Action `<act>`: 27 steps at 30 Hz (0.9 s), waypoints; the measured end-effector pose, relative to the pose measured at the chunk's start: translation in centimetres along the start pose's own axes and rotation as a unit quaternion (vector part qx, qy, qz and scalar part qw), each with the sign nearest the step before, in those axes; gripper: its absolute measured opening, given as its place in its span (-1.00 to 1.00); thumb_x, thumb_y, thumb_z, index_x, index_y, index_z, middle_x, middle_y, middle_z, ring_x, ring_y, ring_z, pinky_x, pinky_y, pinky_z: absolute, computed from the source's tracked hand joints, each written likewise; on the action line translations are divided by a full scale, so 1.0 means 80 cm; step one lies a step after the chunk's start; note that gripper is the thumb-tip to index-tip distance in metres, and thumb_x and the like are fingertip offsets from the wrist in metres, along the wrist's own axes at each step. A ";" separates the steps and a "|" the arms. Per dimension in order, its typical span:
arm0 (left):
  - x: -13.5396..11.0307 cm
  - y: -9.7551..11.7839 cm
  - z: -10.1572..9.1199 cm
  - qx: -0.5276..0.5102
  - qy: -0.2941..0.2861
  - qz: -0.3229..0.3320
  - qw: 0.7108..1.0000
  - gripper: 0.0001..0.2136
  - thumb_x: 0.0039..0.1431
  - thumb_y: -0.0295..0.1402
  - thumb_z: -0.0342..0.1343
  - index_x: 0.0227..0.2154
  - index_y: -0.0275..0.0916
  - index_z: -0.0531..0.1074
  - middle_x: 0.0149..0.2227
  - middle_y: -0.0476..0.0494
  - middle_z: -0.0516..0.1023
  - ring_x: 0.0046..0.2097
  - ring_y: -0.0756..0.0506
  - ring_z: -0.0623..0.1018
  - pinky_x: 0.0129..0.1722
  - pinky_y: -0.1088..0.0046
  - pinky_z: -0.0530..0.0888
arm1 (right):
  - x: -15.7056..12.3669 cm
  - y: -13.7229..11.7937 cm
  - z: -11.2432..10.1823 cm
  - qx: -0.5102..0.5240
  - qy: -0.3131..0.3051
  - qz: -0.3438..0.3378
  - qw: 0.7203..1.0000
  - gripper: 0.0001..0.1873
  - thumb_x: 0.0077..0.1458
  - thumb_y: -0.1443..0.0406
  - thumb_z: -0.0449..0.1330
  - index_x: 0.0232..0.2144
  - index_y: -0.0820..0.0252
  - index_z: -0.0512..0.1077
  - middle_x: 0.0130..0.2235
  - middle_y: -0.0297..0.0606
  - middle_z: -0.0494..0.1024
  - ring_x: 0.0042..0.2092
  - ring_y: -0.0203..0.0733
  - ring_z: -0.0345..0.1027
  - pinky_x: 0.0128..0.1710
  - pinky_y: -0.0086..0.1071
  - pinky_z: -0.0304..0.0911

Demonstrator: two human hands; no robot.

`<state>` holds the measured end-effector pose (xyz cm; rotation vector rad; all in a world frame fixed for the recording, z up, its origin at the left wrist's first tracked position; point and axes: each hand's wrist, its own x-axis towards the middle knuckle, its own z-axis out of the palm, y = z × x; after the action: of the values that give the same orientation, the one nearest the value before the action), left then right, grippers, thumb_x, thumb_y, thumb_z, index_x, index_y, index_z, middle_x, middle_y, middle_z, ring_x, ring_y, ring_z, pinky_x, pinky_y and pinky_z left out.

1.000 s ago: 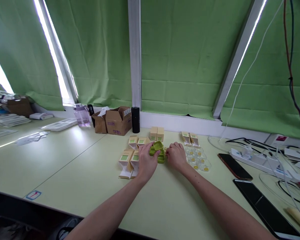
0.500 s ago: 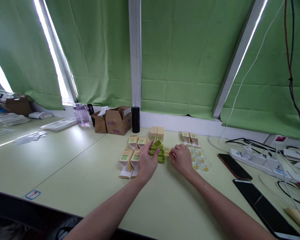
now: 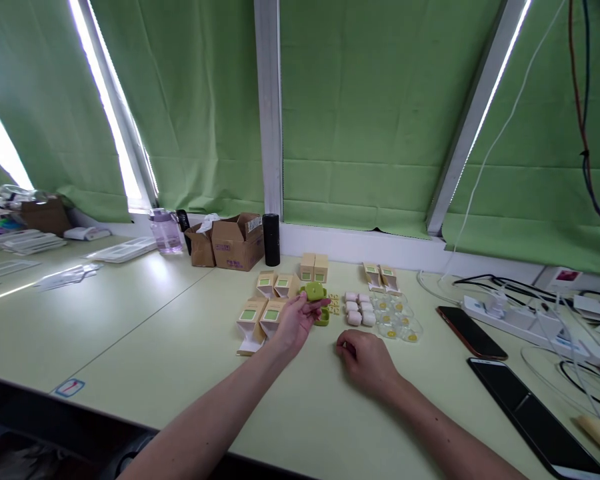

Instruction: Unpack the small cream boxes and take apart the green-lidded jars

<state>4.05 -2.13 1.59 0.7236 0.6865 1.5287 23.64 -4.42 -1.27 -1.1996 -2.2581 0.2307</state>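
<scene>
My left hand [image 3: 293, 322] holds a small green case [image 3: 314, 292] between thumb and fingers, just above another green case [image 3: 323, 317] lying on the table. My right hand [image 3: 367, 360] rests on the pale green table [image 3: 180, 353], nearer to me, its fingers curled with nothing visible in them. Beyond it lie several small pink cases [image 3: 358, 308] and clear plastic trays with yellow dots [image 3: 397, 317]. Small tan cartons with green labels [image 3: 260, 310] stand left of my left hand.
Open brown cardboard boxes [image 3: 235, 241], a black cylinder [image 3: 271, 239] and a purple water bottle [image 3: 165, 231] stand at the back. Two phones [image 3: 473, 333] [image 3: 527, 410], a power strip [image 3: 510, 310] and tangled cables lie at the right. Green curtains hang behind.
My right hand drew back from the green cases toward me and now rests on the table, uncovering the pink cases. My left hand lifted one green case slightly.
</scene>
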 end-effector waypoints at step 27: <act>-0.002 0.056 -0.013 0.665 0.103 0.360 0.646 -0.88 0.24 -0.31 0.25 -0.34 -0.11 0.69 -0.16 -0.13 0.70 0.05 -0.28 0.41 0.09 0.12 0.33 | 0.004 -0.012 -0.017 -0.036 -0.109 0.023 0.993 -0.83 0.24 0.33 0.13 -0.28 0.07 0.55 -0.23 -0.33 0.69 -0.24 -0.17 0.50 -0.32 -0.35 0.03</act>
<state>0.41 -2.60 4.41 2.1513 1.9338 1.6008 23.60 -4.83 0.39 -1.3200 -2.4457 0.3128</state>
